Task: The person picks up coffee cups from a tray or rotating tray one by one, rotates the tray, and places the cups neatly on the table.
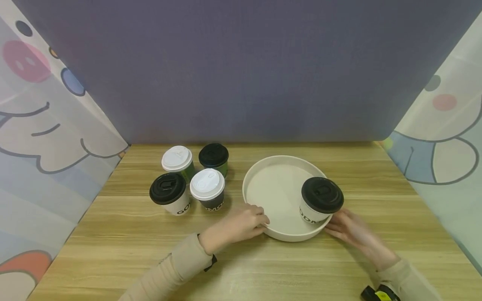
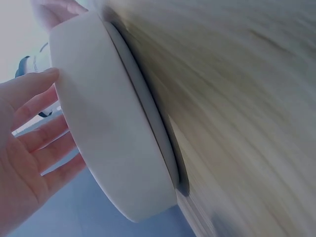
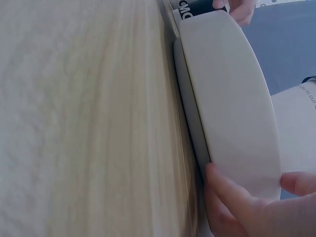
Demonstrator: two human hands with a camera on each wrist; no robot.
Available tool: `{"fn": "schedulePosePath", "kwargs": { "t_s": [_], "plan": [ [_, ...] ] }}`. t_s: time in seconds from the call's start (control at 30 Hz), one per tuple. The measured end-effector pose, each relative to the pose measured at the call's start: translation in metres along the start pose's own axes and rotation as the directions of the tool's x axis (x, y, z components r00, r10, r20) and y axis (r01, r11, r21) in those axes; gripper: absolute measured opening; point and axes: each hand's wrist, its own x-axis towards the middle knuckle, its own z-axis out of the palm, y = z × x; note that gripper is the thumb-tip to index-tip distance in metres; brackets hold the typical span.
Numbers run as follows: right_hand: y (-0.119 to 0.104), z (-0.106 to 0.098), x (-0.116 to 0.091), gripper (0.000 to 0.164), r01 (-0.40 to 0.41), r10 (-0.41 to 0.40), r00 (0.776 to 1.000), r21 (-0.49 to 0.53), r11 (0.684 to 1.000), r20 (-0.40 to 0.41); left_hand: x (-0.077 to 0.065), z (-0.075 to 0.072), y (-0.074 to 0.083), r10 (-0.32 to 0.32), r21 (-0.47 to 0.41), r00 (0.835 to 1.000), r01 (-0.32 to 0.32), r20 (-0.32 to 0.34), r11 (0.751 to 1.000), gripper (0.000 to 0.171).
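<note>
A round cream tray (image 1: pixel 276 196) with a raised rim lies on the wooden table. My left hand (image 1: pixel 244 221) holds its near left rim, with the fingers (image 2: pixel 47 133) reaching over the edge to the inner side. On the near right, my right hand (image 1: pixel 352 232) grips the tray wall. In the right wrist view the fingers (image 3: pixel 232 197) of that hand are low by the tray's base, the thumb up at the rim. A white paper cup with a black lid (image 1: pixel 322 195) stands inside the tray at its right side, close to my right hand.
Left of the tray several lidded cups stand grouped: a white-lidded green cup (image 1: pixel 177 159), a black-lidded green cup (image 1: pixel 214 156), a black-lidded white cup (image 1: pixel 169 192) and a white-lidded dark cup (image 1: pixel 208 188). A grey panel (image 1: pixel 256 75) rises behind the table; printed curtains (image 1: pixel 34 125) flank it.
</note>
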Motion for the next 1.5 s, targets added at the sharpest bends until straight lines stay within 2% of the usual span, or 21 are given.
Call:
{"fn": "schedulePosePath", "kwargs": {
  "t_s": [0.2, 0.33, 0.57, 0.67, 0.83, 0.9, 0.97, 1.13, 1.3, 1.5],
  "plan": [
    [0.000, 0.007, -0.002, 0.062, -0.021, 0.020, 0.998, -0.013, 1.000, -0.055, 0.006, -0.002, 0.007, 0.002, -0.034, 0.997, 0.000, 0.079, 0.999, 0.015],
    [0.001, 0.010, -0.004, 0.061, -0.026, 0.025, 0.997, -0.014, 1.000, -0.078, 0.010, -0.001, 0.011, 0.041, -0.039, 0.997, -0.038, 0.059, 0.999, 0.016],
    [0.004, 0.013, -0.006, 0.060, 0.008, -0.008, 0.999, -0.003, 1.000, -0.051, 0.019, 0.002, 0.018, 0.115, -0.021, 0.993, -0.115, -0.008, 0.993, 0.009],
    [0.004, 0.013, -0.007, 0.061, 0.013, -0.014, 0.999, -0.015, 1.000, -0.044, 0.023, 0.002, 0.021, 0.127, -0.004, 0.992, -0.128, -0.006, 0.992, 0.009],
    [0.003, 0.015, -0.008, 0.064, 0.000, 0.000, 0.999, 0.006, 1.000, -0.043, 0.026, 0.002, 0.024, 0.124, 0.031, 0.992, -0.125, 0.040, 0.992, 0.012],
    [0.004, 0.015, -0.008, 0.064, 0.003, -0.002, 1.000, 0.025, 1.000, -0.030, 0.027, 0.002, 0.025, 0.121, 0.043, 0.991, -0.123, 0.058, 0.991, 0.013],
    [0.004, 0.014, -0.008, 0.058, 0.014, -0.013, 1.000, 0.053, 0.998, -0.012, 0.027, 0.002, 0.025, 0.117, 0.050, 0.991, -0.121, 0.072, 0.991, 0.014],
    [0.004, 0.008, -0.007, 0.022, 0.039, -0.057, 0.994, 0.184, 0.982, 0.092, 0.026, 0.003, 0.025, 0.106, 0.061, 0.991, -0.111, 0.078, 0.992, 0.014],
    [0.003, 0.005, -0.006, 0.027, 0.039, -0.083, 0.981, 0.237, 0.971, 0.177, 0.023, 0.005, 0.023, 0.086, 0.070, 0.994, -0.090, 0.065, 0.993, 0.013],
    [0.001, 0.004, -0.005, 0.030, 0.041, -0.085, 0.981, 0.237, 0.971, 0.177, 0.016, 0.004, 0.016, 0.050, 0.067, 0.996, -0.055, 0.078, 0.996, 0.012]
  ]
}}
